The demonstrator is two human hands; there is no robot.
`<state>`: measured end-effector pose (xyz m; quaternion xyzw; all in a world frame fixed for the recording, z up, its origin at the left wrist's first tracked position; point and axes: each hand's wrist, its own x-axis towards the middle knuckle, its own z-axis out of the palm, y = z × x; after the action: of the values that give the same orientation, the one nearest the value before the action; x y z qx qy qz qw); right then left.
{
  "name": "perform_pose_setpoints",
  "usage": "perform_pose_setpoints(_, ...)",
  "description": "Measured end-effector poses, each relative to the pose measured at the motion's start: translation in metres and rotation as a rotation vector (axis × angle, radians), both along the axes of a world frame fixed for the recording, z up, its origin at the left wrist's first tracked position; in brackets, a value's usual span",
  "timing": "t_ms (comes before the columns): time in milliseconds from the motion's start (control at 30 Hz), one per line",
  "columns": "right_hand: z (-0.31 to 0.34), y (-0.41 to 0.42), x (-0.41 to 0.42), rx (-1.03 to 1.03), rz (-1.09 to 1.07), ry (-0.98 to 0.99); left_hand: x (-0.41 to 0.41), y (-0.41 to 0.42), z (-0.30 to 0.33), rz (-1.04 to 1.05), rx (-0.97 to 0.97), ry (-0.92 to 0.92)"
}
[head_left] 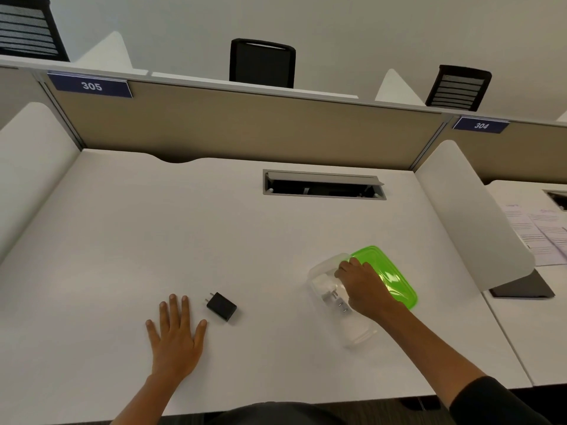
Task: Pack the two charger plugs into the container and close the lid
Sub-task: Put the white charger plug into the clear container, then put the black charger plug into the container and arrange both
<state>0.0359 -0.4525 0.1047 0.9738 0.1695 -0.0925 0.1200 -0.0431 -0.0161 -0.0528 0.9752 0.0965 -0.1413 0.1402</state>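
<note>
A black charger plug [221, 306] lies on the white desk, prongs pointing up-left. My left hand [175, 335] rests flat just left of it, fingers spread, not touching it. A clear plastic container [356, 335] stands at the right, and its green lid [395, 277] lies tilted against the far side. A white charger plug [324, 286] is inside the container, metal prongs toward my palm. My right hand [363, 286] reaches down into the container with fingers curled on the white plug; the thumb is hidden.
An open cable slot [323, 187] is set into the desk at the back. A beige partition [245, 133] closes the far side and white dividers [472, 222] stand left and right. Papers [540, 231] lie on the neighbouring desk to the right.
</note>
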Motion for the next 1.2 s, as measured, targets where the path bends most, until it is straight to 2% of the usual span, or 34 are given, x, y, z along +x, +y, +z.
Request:
perform_pose_setpoints(167, 0.004, 0.06, 0.009, 0.379, 0.039, -0.148, -0.002, -0.002, 0.003, 0.005, 0.006, -0.013)
perform_pose_setpoints(233, -0.004, 0.091, 0.008, 0.46, 0.014, -0.078, -0.002, -0.002, 0.004, 0.002, 0.007, -0.015)
perform_pose_setpoints(367, -0.025, 0.148, 0.006, 0.535, -0.066, 0.203, -0.002, -0.002, 0.004, -0.004, 0.012, -0.018)
perform_pose_setpoints(467, -0.039, 0.185, 0.006, 0.547, -0.077, 0.33, -0.002, -0.001, 0.005, -0.005, 0.006, -0.014)
perform_pose_setpoints(600, -0.053, 0.225, 0.005, 0.516, -0.082, 0.395, -0.002, -0.002, 0.007, -0.005, 0.007, -0.005)
perform_pose_setpoints(900, -0.07, 0.267, -0.003, 0.451, -0.077, 0.315, -0.002, 0.001, 0.006, -0.017, 0.0, 0.0)
perform_pose_setpoints(1200, -0.064, 0.255, 0.0, 0.429, -0.077, 0.255, -0.002, 0.004, 0.001, -0.021, -0.002, -0.013)
